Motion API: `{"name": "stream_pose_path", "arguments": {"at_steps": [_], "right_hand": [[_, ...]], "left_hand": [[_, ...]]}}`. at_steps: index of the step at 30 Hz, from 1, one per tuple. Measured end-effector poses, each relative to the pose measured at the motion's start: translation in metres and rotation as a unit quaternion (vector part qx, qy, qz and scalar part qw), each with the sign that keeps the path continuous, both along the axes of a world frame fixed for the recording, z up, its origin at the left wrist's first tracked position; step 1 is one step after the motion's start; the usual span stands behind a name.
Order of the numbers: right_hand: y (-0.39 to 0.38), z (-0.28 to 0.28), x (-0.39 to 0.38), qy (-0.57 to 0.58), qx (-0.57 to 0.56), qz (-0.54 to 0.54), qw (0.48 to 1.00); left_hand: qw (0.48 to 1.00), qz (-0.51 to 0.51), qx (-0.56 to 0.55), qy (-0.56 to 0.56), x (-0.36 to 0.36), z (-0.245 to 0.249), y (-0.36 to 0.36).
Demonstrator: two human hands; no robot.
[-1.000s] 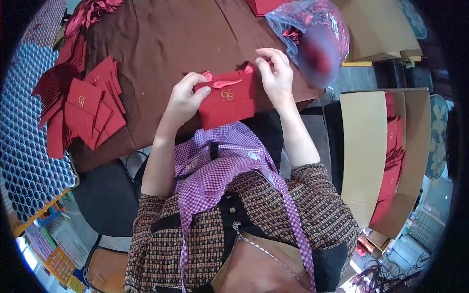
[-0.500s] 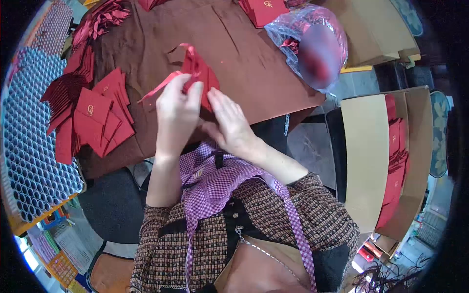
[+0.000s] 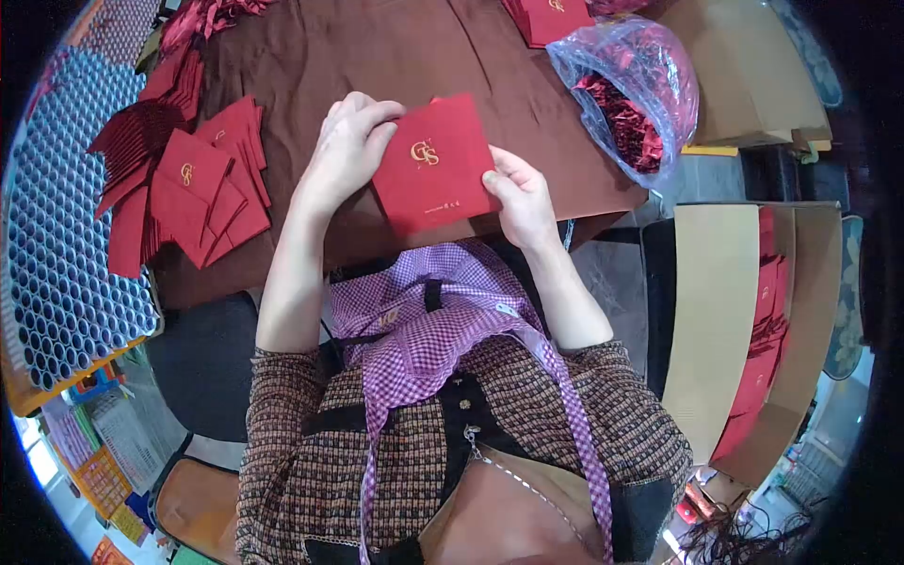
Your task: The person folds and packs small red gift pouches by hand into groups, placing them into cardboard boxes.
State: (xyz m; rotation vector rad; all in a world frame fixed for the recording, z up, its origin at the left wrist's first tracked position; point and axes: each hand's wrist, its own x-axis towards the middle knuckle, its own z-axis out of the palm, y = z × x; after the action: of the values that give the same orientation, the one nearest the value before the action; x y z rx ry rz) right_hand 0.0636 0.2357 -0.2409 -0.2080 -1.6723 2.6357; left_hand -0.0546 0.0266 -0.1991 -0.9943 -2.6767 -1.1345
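A flat, square red envelope [image 3: 435,184] with gold letters and small gold print is held tilted above the table. My right hand [image 3: 524,196] grips its right edge, thumb on the front face. At its upper left edge is my left hand [image 3: 353,141], with thumb and fingers pinched together; what is between them, if anything, is hidden. Several similar red envelopes [image 3: 188,174] lie in an overlapping pile to the left on the brown cloth [image 3: 377,56].
A clear plastic bag [image 3: 673,85] of red ribbon-like pieces sits at the table's right edge. Beside it stands an open cardboard box [image 3: 711,320] with red envelopes inside. Red ribbons [image 3: 202,24] lie at the far left. A tray of round tubes [image 3: 71,217] borders the table's left side.
The red envelope, earlier seen narrow with a ribbon trailing from it, now faces up flat with its gold letters showing. My right hand has moved right to its edge; my hands are farther apart.
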Motion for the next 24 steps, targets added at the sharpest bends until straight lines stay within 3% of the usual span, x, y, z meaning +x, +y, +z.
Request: {"name": "stream_pose_path", "arguments": {"at_steps": [2,7,8,9,10,11,13,14,15,17,21,22,24], "right_hand": [[0.003,-0.01,-0.003,-0.018,-0.053,0.008,0.998],[0.003,-0.032,-0.008,-0.081,-0.05,0.01,0.995],[0.003,-0.035,-0.009,-0.052,0.16,-0.004,0.986],[0.005,-0.037,-0.009,-0.021,0.366,-0.023,0.93],[0.004,-0.035,-0.009,0.036,0.472,-0.078,0.878],[0.006,-0.03,-0.01,0.043,0.458,-0.094,0.883],[0.03,-0.022,-0.016,0.152,0.575,-0.132,0.793],[0.047,-0.019,-0.021,0.172,0.606,-0.146,0.763],[0.065,-0.016,-0.027,0.192,0.636,-0.156,0.731],[0.101,-0.011,-0.039,0.149,0.693,-0.196,0.677],[0.164,-0.008,-0.07,0.198,0.746,-0.278,0.572],[0.172,-0.01,-0.077,0.199,0.746,-0.278,0.572],[0.179,-0.016,-0.09,0.186,0.803,-0.23,0.518]], "left_hand": [[1.0,0.022,0.016,-0.004,0.001,-0.012,-0.004],[1.0,0.029,0.002,-0.012,-0.002,-0.039,-0.006],[0.999,0.039,0.014,-0.016,-0.003,-0.046,-0.006],[0.998,0.044,0.028,-0.019,-0.005,-0.052,-0.003],[0.997,0.056,0.038,-0.039,-0.007,-0.058,-0.002],[0.995,0.064,0.048,-0.06,-0.007,-0.065,-0.003],[0.995,0.046,0.024,-0.08,-0.01,-0.076,-0.005],[0.985,0.079,0.049,-0.145,-0.007,-0.082,-0.003],[0.986,0.066,0.055,-0.143,-0.007,-0.086,-0.003],[0.983,0.074,0.053,-0.159,-0.008,-0.09,-0.006],[0.967,0.064,0.11,-0.22,-0.008,-0.088,-0.01],[0.964,0.068,0.1,-0.237,-0.008,-0.083,-0.01],[0.96,0.058,0.128,-0.244,-0.01,-0.085,-0.01]]}}
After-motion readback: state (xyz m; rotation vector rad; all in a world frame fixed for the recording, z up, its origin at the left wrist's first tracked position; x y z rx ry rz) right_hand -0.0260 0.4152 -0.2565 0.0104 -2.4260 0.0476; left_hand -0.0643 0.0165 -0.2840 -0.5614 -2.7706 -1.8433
